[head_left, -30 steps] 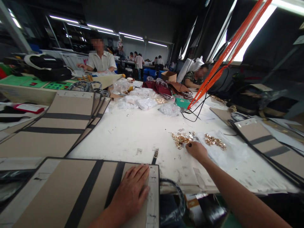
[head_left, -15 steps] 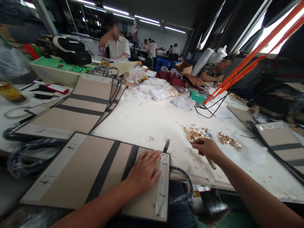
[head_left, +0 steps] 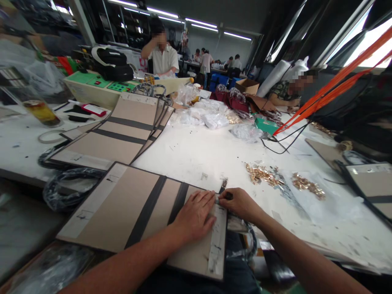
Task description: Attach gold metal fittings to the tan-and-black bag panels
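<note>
A tan bag panel (head_left: 143, 179) with dark cross bands and pale end strips lies at the table's front edge, partly over my lap. My left hand (head_left: 196, 214) rests flat on its right part, fingers stretched out. At the panel's upper right edge, my right hand (head_left: 240, 202) is closed in a pinch around a small dark object, mostly hidden by the fingers, its kind unclear. A dark strap with a metal fitting (head_left: 224, 183) sticks out just beyond that hand. From the panel's right side hangs a plastic-wrapped handle (head_left: 252, 241).
Loose gold-coloured metal pieces (head_left: 263, 175) lie at right, with another pile (head_left: 308, 185) on clear plastic. More panels (head_left: 122, 130) are stacked at left, near a glass of amber liquid (head_left: 43, 112). Orange cords (head_left: 321, 98) hang at right. Other people sit farther back.
My right hand has moved left from beside the gold pieces to the panel's upper right edge. My left hand stays flat on the panel. The view has turned slightly left.
</note>
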The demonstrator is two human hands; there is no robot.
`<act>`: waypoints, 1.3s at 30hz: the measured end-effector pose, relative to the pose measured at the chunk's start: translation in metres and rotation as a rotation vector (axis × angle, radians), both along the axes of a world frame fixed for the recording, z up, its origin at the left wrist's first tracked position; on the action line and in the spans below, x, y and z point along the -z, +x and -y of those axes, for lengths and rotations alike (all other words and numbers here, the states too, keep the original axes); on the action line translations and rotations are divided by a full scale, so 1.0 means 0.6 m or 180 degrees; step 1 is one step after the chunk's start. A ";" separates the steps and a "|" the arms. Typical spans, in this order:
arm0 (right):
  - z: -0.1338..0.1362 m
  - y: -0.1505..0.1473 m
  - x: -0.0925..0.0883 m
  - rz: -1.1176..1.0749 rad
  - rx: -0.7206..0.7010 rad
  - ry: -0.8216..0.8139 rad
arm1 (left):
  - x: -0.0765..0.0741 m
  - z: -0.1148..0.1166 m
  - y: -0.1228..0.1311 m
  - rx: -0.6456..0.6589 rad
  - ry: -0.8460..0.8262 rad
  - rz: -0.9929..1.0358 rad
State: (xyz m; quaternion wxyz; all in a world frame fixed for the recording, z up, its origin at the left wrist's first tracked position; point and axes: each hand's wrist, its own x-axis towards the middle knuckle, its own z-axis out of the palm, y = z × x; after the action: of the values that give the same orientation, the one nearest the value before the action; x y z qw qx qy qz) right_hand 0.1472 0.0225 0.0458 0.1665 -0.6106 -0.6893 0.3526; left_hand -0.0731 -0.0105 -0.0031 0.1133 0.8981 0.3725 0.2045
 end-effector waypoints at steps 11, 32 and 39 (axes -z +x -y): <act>-0.008 -0.017 -0.007 0.0847 -0.0017 0.0175 | 0.002 -0.009 0.004 -0.0035 0.0160 -0.0326; -0.002 0.009 -0.005 0.0984 0.0244 0.0203 | 0.015 -0.017 0.001 0.0004 0.0583 -0.0322; -0.033 0.181 -0.003 0.1508 0.1305 0.0268 | 0.027 -0.021 0.000 -0.0004 0.0693 -0.0180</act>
State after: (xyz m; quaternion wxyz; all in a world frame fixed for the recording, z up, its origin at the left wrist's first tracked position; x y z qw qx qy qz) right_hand 0.2561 0.0424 0.0477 0.0940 -0.7946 -0.5855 0.1308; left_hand -0.0732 0.0023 -0.0191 0.0043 0.9103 0.3517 0.2184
